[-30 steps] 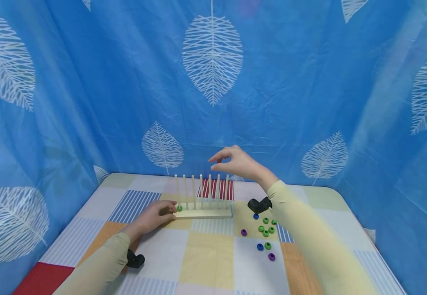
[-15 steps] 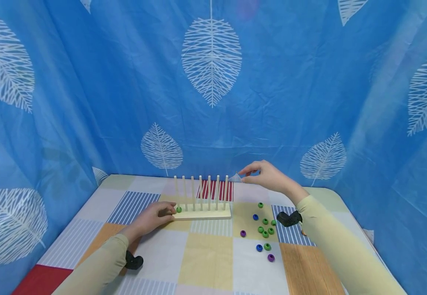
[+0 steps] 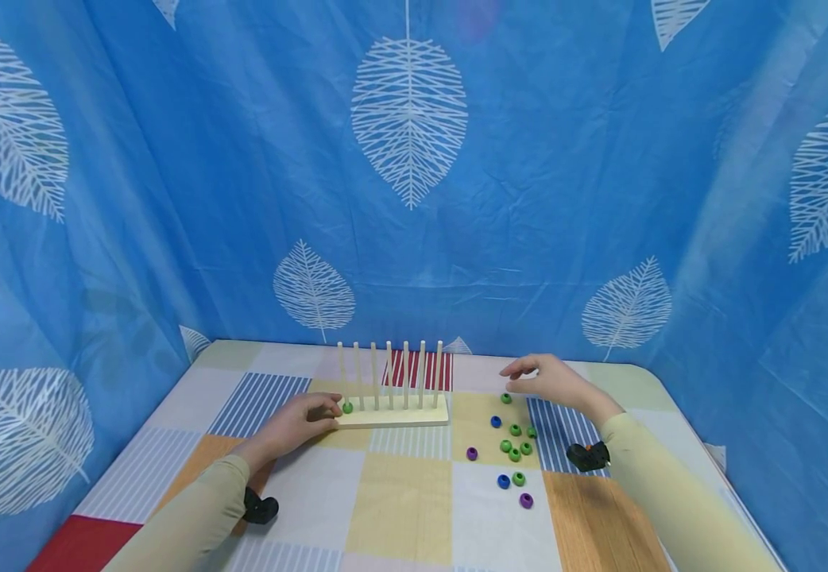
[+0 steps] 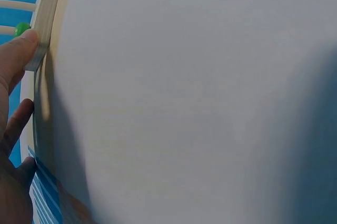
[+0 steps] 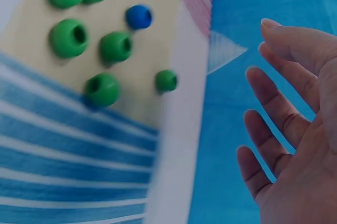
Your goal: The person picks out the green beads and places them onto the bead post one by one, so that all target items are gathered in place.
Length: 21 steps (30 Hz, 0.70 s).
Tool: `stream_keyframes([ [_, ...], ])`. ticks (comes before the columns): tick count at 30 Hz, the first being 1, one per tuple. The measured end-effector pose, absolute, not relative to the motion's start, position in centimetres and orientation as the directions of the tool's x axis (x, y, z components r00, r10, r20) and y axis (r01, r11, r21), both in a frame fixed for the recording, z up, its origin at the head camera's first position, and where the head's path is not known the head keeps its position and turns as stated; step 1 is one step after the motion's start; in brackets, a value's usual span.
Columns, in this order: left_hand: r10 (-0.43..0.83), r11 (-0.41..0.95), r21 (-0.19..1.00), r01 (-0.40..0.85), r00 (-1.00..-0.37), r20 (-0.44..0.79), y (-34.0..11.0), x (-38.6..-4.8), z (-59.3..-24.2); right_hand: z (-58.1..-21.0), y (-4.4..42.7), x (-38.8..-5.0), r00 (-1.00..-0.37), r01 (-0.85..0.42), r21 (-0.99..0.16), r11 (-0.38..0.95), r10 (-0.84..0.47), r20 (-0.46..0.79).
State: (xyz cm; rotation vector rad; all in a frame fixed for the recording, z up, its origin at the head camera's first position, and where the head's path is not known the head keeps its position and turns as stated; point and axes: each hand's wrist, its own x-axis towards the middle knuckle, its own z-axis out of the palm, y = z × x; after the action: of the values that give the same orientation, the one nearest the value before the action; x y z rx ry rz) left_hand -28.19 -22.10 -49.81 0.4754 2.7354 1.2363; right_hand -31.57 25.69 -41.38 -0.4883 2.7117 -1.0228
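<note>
Head view: the right grip [image 3: 560,385] hangs just beside a lone green bead [image 3: 505,398] and holds nothing.
Its fingers are a little bent, with a gap to the thumb. That bead is round and sits loose on the desk [image 3: 400,508], so a small bump from a fingertip could make it roll toward the near blue bead [image 3: 496,422] or the bunch of green beads [image 3: 516,430]. A pinch too near its edge could let it pop out. The left grip [image 3: 295,421] pinches the end of the peg board [image 3: 396,417], right by a threaded green bead [image 3: 347,407] low on the end peg. If that pinch went slack, a knock on the tall, thin pegs [image 3: 405,373] might slide or tip the board.
</note>
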Motion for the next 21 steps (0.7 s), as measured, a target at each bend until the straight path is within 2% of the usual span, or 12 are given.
stream_keyframes([
  [9, 0.32, 0.615, 0.756, 0.223, -0.947, 0.019, -22.1, -28.3, -49.9, -44.3, 27.1, -31.2, -0.93, -0.227, -0.679, 0.699, -0.363, -0.064],
  [21, 0.306, 0.621, 0.752, 0.221, -0.952, 0.028, -21.9, -28.3, -49.9, -46.6, 27.8, -31.4, -0.943, -0.155, -0.707, 0.69, -0.317, -0.103],
])
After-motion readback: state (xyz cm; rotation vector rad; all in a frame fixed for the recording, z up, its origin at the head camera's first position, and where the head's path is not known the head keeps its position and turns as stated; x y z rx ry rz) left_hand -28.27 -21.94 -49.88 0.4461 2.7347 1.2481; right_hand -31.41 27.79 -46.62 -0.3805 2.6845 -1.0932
